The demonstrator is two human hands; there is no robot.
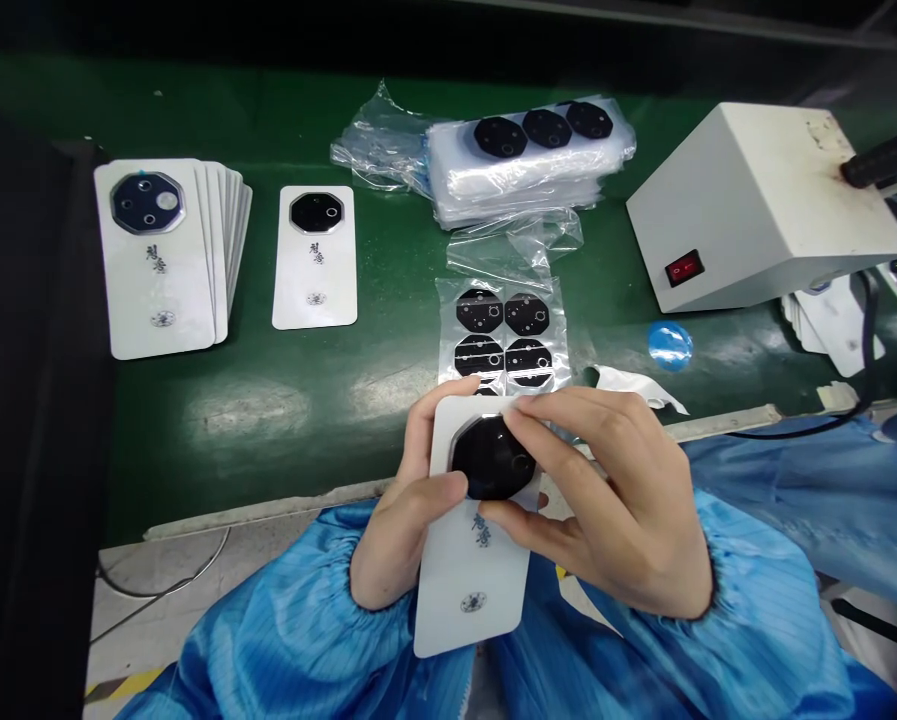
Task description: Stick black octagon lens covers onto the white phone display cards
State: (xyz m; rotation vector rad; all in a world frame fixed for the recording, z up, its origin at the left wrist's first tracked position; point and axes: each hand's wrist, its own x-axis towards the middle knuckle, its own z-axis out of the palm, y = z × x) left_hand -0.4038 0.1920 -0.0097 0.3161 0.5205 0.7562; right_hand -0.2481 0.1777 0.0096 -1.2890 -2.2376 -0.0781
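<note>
Left hand [403,520] grips one white plastic back cover [470,570] | right hand [620,510] pinches its one black octagonal lens [489,460] | clear film sheet [502,335] beyond shows four more.

Looks like a phone assembly line: green conveyor worktop [268,420], a stack of white back covers [167,255], sheets of black lens stickers [502,335], blue anti-static sleeves [298,620], a white bench machine [755,200]

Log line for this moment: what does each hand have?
left hand: holds cover | right hand: pinches black lens on cover | lens sheet: on belt, beyond hands
</note>
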